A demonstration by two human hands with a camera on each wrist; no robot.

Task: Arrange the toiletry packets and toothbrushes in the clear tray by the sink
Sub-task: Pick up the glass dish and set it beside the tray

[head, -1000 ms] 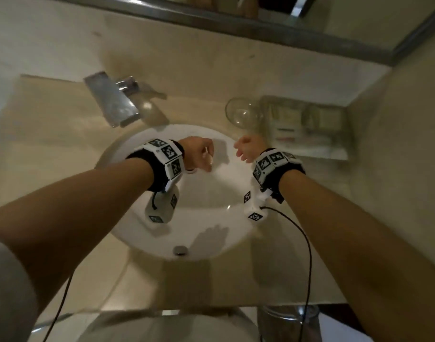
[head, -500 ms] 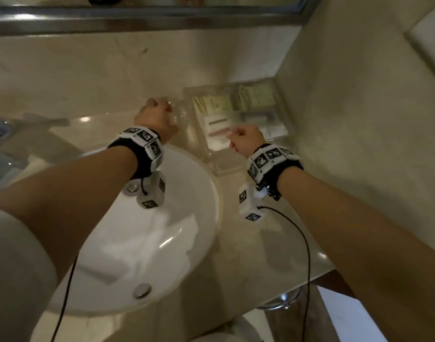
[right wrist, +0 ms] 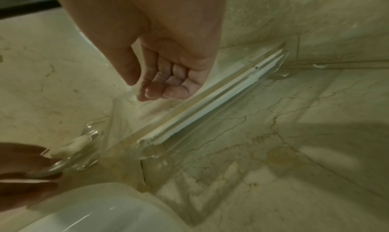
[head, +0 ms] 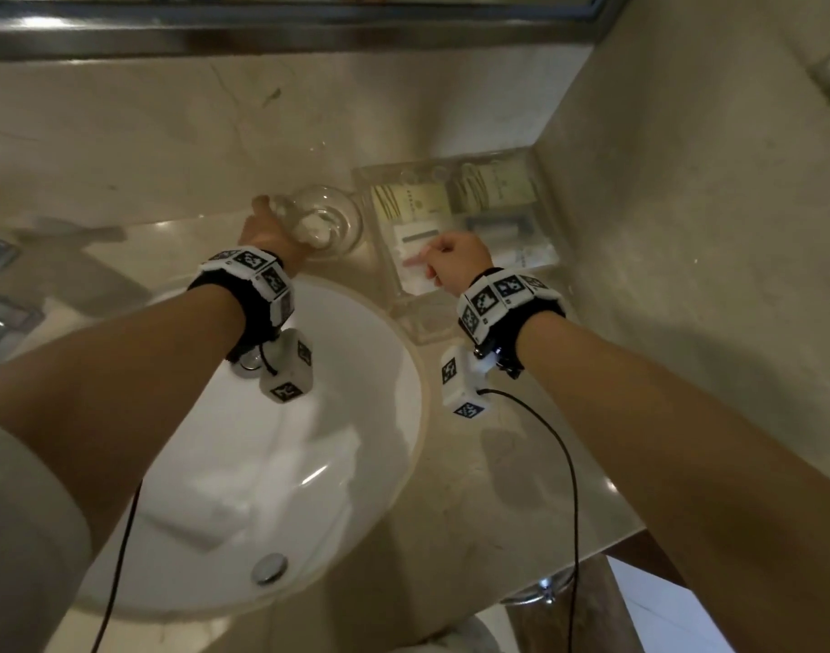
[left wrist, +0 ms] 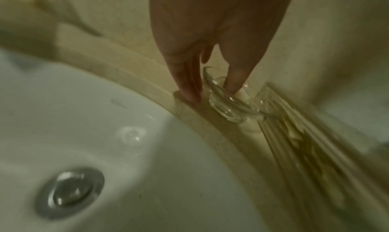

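A clear tray (head: 406,318) stands on the counter in the corner, right of the basin. In it lie yellow-green packets (head: 413,205) at the back and white packets (head: 415,275) with a pink and a grey stripe nearer me. My right hand (head: 451,261) hovers over the tray's front half, and in the right wrist view this hand (right wrist: 151,89) has loosely curled fingers that hold nothing. A glass dish (head: 330,221) with a white soap piece sits left of the tray. My left hand (left wrist: 212,89) pinches its rim, one finger inside on the soap.
The white basin (head: 356,417) with its metal drain (head: 269,567) fills the near left. A marble wall (head: 686,228) closes the right side just behind the tray, and a mirror frame (head: 309,25) runs along the back. Bare counter (head: 521,464) lies in front of the tray.
The view has swung right towards the tray. My left hand went from over the basin to the glass dish and took its rim. My right hand moved over the tray.
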